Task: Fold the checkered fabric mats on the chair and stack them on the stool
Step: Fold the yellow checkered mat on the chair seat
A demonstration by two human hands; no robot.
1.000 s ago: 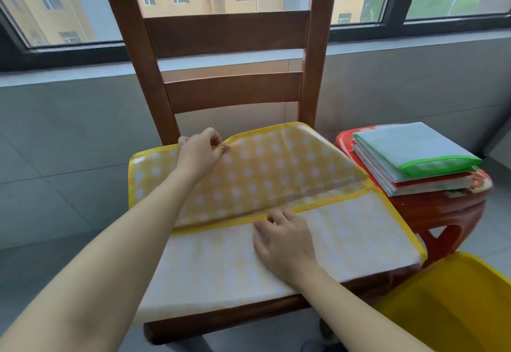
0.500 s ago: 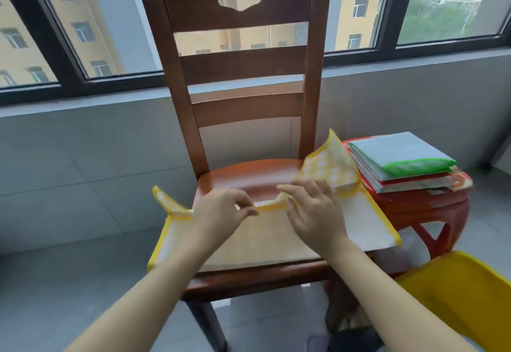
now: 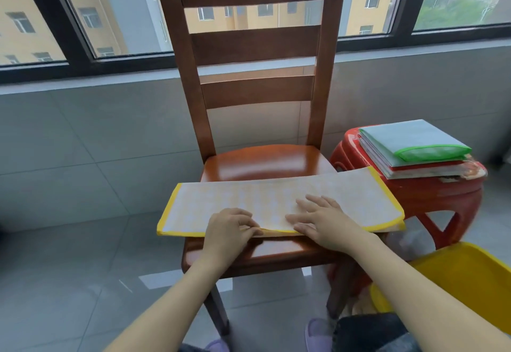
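on one chair [image 3: 265, 163], two hands [image 3: 229, 230] press one mat [image 3: 276, 199].

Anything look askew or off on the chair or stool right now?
The folded yellow mat overhangs both sides of the chair seat. The stack sits off-centre on the red stool, towards its right edge.

A yellow-edged checkered mat [image 3: 279, 202], folded into a long strip, lies across the front of the wooden chair [image 3: 262, 163] seat, its ends overhanging both sides; the left hand [image 3: 229, 230] pinches its near edge, fingers curled; the right hand [image 3: 323, 221] lies flat on it, fingers spread. To the right, a red stool [image 3: 431, 191] carries a stack of folded mats [image 3: 412, 147], green-trimmed on top; a yellow bin [image 3: 459, 282] sits nearer.
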